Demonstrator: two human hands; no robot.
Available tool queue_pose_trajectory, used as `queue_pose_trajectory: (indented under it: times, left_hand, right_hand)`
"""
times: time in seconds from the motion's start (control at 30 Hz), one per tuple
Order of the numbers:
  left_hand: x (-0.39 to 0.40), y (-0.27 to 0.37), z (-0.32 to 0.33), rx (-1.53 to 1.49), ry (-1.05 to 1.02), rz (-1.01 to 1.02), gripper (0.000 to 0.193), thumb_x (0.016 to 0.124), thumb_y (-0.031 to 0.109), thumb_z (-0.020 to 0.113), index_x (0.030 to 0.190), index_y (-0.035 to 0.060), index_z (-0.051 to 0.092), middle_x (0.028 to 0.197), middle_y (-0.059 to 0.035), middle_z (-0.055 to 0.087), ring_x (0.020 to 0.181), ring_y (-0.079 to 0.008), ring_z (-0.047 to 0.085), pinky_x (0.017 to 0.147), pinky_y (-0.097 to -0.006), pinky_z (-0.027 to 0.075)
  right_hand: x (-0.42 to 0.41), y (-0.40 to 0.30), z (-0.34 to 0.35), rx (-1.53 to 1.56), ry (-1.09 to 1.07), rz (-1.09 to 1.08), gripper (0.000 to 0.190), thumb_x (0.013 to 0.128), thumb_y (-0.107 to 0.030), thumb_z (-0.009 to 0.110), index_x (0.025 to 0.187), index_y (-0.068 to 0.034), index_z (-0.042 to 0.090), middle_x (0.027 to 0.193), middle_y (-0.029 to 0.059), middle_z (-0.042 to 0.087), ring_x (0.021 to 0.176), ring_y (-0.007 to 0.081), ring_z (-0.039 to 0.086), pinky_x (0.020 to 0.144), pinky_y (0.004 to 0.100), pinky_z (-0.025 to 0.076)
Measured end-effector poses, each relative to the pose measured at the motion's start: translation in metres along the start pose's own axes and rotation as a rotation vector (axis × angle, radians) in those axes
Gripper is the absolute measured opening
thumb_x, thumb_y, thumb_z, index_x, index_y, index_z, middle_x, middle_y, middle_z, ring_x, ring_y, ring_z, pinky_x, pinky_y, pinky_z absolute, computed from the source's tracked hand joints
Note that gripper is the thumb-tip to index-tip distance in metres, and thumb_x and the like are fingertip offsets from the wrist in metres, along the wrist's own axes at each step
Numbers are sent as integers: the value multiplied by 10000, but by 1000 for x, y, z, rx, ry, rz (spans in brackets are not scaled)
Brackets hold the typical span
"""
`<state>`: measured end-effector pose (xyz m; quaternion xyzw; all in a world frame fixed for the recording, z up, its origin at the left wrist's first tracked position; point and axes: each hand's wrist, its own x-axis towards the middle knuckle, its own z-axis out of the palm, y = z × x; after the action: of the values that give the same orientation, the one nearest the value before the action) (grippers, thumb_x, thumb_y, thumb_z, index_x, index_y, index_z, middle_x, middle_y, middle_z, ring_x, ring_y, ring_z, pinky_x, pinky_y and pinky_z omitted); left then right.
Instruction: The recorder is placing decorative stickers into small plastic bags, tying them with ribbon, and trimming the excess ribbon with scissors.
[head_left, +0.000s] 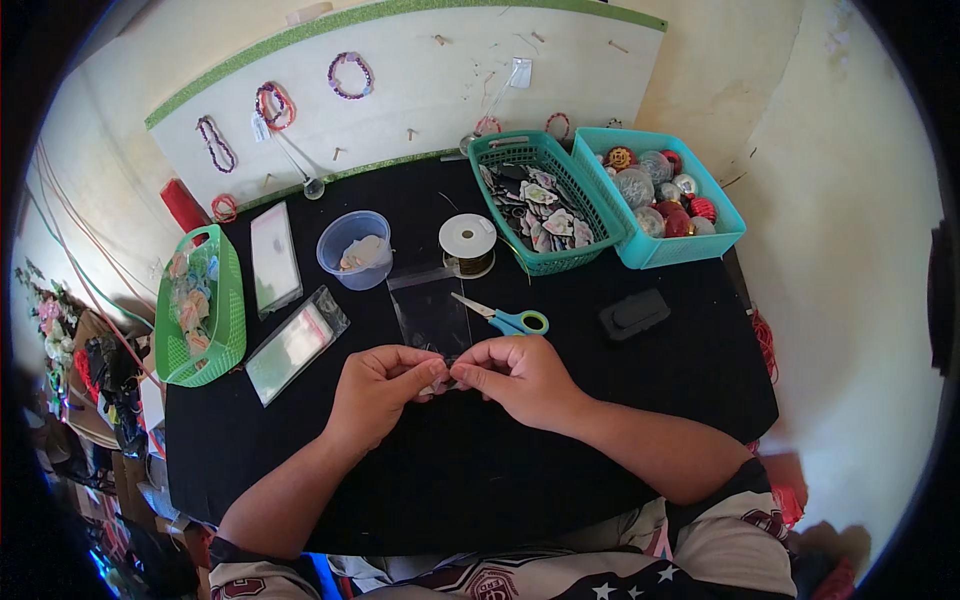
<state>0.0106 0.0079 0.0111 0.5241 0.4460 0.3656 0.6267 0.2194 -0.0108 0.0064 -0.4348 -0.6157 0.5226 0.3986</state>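
My left hand (391, 382) and my right hand (517, 375) meet above the front middle of the black-covered table. Between their thumbs and fingers they pinch a small pale piece (431, 388), mostly hidden by the fingers, so its exact kind cannot be told. Just beyond the fingertips lies a clear plastic bag (429, 311), flat on the cloth. Scissors (510, 318) with blue and green handles rest to its right, blades pointing left. Behind the bag stands a spool (468, 244) of dark cord with white flanges.
Left are a green basket (234, 330) of small wrapped items, two packs of clear sleeves (276, 259) (291, 356), and a tub (352, 281) with pale tags. Right are a teal basket (559, 264) of printed cutouts, a turquoise basket (682, 253) of ornaments, and a black object (634, 313).
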Motion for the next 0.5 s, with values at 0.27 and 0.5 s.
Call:
queue_pose_trajectory:
  times: [0.27,0.5]
  left_hand:
    - [-1,1,1,-5,11,-11,188,923,154,686,1005,-15,681,884,-99,717,763,-139,682,685,-254,534]
    - [-1,1,1,-6,-9,-10,226,911,173,705,1025,-21,682,905,-103,720,792,-144,694,693,-251,540]
  right_hand:
    - [0,0,1,-2,-1,40,184,940,-153,651,997,15,701,795,39,702,654,45,590,571,208,450]
    - [1,0,2,3,4,40,186,944,-158,646,996,13,699,800,33,696,658,52,590,584,211,471]
